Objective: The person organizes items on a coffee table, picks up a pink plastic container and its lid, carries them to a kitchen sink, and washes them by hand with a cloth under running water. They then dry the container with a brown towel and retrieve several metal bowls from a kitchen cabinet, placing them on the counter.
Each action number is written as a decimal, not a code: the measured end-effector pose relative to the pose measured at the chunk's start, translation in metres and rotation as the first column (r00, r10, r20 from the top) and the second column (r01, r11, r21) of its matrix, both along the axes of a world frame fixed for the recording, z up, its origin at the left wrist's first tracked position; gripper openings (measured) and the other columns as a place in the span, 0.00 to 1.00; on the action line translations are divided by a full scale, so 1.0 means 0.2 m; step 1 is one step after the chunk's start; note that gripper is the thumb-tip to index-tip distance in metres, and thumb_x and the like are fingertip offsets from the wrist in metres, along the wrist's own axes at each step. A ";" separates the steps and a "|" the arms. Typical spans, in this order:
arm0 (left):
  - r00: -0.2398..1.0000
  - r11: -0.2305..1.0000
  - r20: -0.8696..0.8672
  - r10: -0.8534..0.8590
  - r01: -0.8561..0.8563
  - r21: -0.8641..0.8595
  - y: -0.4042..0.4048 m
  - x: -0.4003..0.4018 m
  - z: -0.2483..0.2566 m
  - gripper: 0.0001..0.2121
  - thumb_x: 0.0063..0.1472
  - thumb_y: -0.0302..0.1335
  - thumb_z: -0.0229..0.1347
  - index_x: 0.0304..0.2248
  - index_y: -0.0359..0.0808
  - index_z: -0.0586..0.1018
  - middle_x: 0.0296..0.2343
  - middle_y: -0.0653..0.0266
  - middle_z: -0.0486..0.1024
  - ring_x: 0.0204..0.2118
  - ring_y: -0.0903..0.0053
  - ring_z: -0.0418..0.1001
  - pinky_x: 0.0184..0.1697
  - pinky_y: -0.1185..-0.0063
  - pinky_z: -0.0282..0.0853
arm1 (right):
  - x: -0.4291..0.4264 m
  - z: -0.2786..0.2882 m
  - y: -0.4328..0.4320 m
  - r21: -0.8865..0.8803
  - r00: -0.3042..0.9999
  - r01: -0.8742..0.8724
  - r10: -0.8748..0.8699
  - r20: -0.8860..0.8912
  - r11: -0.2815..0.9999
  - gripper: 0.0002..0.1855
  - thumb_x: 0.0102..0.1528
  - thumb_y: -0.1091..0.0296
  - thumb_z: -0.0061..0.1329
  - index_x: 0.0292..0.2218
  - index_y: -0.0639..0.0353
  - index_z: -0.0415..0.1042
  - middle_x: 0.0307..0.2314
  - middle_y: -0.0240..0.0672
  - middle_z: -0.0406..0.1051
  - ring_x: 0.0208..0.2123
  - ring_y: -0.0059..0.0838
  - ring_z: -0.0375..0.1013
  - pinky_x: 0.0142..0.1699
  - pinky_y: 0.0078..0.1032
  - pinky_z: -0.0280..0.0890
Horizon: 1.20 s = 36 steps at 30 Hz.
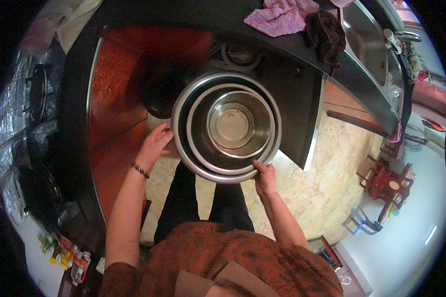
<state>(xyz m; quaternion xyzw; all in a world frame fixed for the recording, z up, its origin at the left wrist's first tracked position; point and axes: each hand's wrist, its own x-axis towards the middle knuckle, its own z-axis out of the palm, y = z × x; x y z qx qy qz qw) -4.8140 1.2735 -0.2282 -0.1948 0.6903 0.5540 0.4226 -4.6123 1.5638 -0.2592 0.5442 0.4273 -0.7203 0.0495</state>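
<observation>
A large stainless steel basin [223, 179] is in front of me, above the floor and the open lower cabinet. Inside it sits a mid-sized metal bowl [200, 157], and within that a smaller, deeper steel pot [231, 124], off to the right. My right hand [265, 178] grips the stack at its lower right, with the thumb over the rims and the fingers underneath. My left hand [158, 143] is at the left side of the large basin, fingertips close to its rim and thumb apart. Whether those fingertips touch the rim is unclear.
Beyond the stack, metal cookware [241, 55] stands inside the dark cabinet. An open cabinet door [297, 111] juts out on the right; red cabinet fronts [113, 85] line the left. Pink cloth [282, 16] and dark cloth [325, 35] lie on the counter beside a sink [367, 48].
</observation>
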 end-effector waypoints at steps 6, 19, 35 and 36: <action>1.000 0.999 -0.024 0.002 -0.001 0.054 -0.10 0.01 0.21 0.19 0.61 0.38 0.49 0.46 0.33 0.71 0.39 0.63 0.73 0.42 0.77 0.69 0.42 0.78 0.66 | -0.03 0.38 0.07 -0.018 0.966 -0.259 0.259 0.019 0.966 0.13 0.47 0.71 0.52 0.35 0.65 0.67 0.23 0.31 0.69 0.20 0.22 0.67 0.23 0.19 0.58; 0.899 0.967 -0.357 0.253 -0.228 0.111 -0.13 0.11 0.79 0.05 0.53 0.20 0.51 0.32 0.33 0.70 0.27 0.65 0.72 0.29 0.79 0.72 0.31 0.80 0.69 | -0.62 0.79 0.38 0.324 0.663 -0.528 0.619 -0.420 0.785 0.25 0.49 0.73 0.52 0.48 0.65 0.61 0.38 0.36 0.69 0.39 0.26 0.69 0.45 0.24 0.64; 0.872 0.954 -0.388 0.299 -0.278 0.112 -0.05 -0.78 0.82 0.04 0.58 0.24 0.49 0.33 0.34 0.70 0.30 0.62 0.72 0.30 0.74 0.73 0.30 0.74 0.73 | -1.80 0.80 0.38 0.942 0.659 -0.301 0.747 0.093 0.148 0.15 0.40 0.73 0.47 0.34 0.67 0.72 0.29 0.56 0.71 0.35 0.55 0.70 0.43 0.39 0.65; 0.885 0.958 -0.368 0.285 -0.270 0.093 -0.03 -0.81 0.83 0.04 0.58 0.25 0.50 0.33 0.34 0.70 0.30 0.63 0.72 0.30 0.74 0.73 0.30 0.74 0.73 | -1.84 0.76 0.37 0.971 0.698 -0.228 0.708 0.109 0.075 0.15 0.41 0.72 0.47 0.33 0.67 0.73 0.29 0.57 0.71 0.35 0.55 0.71 0.43 0.39 0.65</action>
